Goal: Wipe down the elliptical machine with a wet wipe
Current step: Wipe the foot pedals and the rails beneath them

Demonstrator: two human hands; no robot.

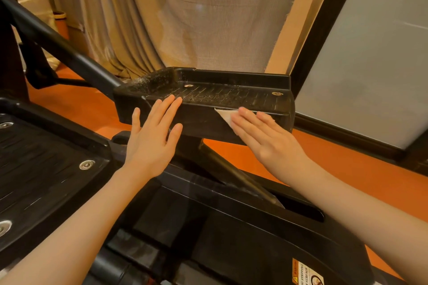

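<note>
A black elliptical machine fills the lower view. Its raised right foot pedal [220, 95] is dusty on top, with ribbed tread and two metal bolts. My left hand [152, 136] lies flat with straight fingers against the pedal's near left side wall. My right hand [261, 133] presses a white wet wipe [225, 115] flat against the pedal's near side wall, toward the right end. Only a corner of the wipe shows past my fingers.
The left foot pedal [41, 164] sits lower at the left. A black arm tube [62, 46] slopes up to the far left. The machine's black housing [243, 238] with a warning sticker [305, 275] is below. Beige curtains [185, 18], a frosted panel [370, 65] and orange floor [324, 164] lie behind.
</note>
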